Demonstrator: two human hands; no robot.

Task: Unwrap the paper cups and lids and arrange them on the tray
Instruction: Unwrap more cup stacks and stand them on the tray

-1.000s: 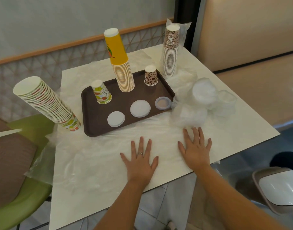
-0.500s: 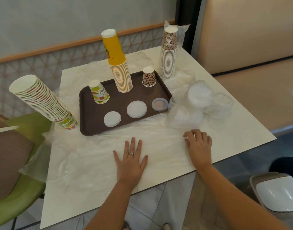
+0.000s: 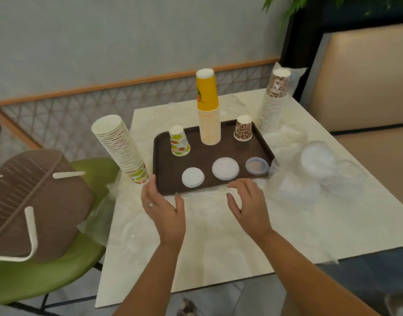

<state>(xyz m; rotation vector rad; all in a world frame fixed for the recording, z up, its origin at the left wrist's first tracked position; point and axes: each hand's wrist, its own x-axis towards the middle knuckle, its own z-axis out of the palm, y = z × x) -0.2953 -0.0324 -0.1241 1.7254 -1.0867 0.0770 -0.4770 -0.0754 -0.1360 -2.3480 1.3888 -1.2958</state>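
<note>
A dark brown tray [image 3: 164, 142] sits on the white counter [image 3: 218, 247], over crumpled clear plastic wrap [image 3: 207, 206] spread across the surface. On the tray stand three things in a back row: an upside-down green-and-orange patterned cup [image 3: 179, 141] at the left, a tall yellow stack of cups [image 3: 208, 108] in the middle with a small red-and-green picture on its top cup, and an upside-down leopard-print cup [image 3: 243, 128] at the right. The writing on the green-and-orange cup is too small and blurred to read. In front of them lie three lids: a small white lid [image 3: 193, 177], a larger white lid [image 3: 225, 168] and a clear lid [image 3: 257, 166].

Off the tray, a leaning stack of green-patterned cups [image 3: 120, 147] stands just beside its left edge, and a leopard-print stack [image 3: 274, 101], half in its plastic sleeve, stands near its far right corner; its top cup carries a label that cannot be read. A heap of clear lids in plastic [image 3: 319, 165] lies to the right of the tray.

The left hand [image 3: 162, 208] is at the tray's near left corner, fingers straight and spread, thumb apart, gripping nothing; the fingertips seem to touch the tray's edge. The right hand [image 3: 248, 201] hovers at the tray's near edge, fingers loosely bent and spread, holding nothing. A ring shows on the left hand.

A green chair [image 3: 59, 281] with a brown cushion [image 3: 31, 201] stands left of the counter.
</note>
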